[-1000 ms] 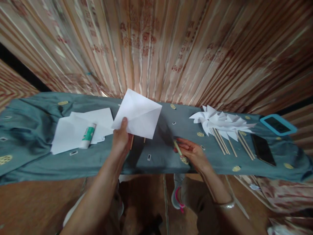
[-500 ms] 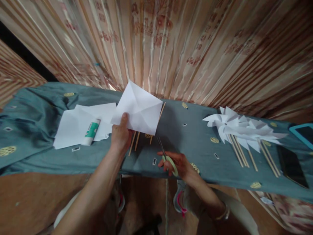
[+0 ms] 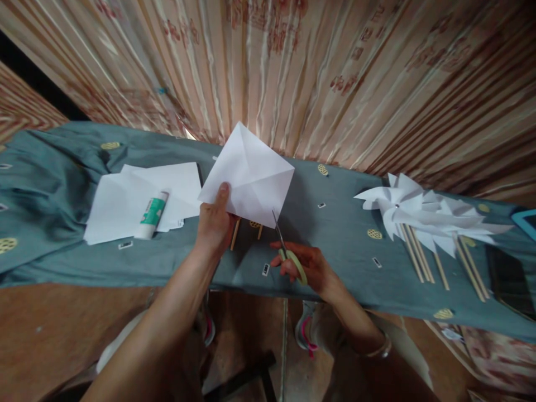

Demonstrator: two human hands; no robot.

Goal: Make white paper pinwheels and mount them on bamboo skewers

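A square white sheet of paper (image 3: 255,173) with crossing diagonal creases is held up over the table by my left hand (image 3: 215,223), closed on its lower left edge with the thumb on top. My right hand (image 3: 307,262) grips the green handles of a pair of scissors (image 3: 288,257). The blades point up and away, at the sheet's lower right corner, one of them showing in front of the paper. Below the sheet, wooden sticks (image 3: 235,234) lie on the cloth, mostly hidden by it.
Left on the teal tablecloth (image 3: 335,223) lie white paper sheets (image 3: 109,206) with a glue stick (image 3: 151,215) on top. Several paper pinwheels (image 3: 419,209) on sticks rest at the right, beside a dark phone (image 3: 508,282) and a blue-edged device (image 3: 525,223). A curtain (image 3: 293,84) hangs behind.
The scissors, earlier just apart from the paper, now have their blades at its lower right corner. My left hand has shifted the sheet slightly right. The view has moved a little.
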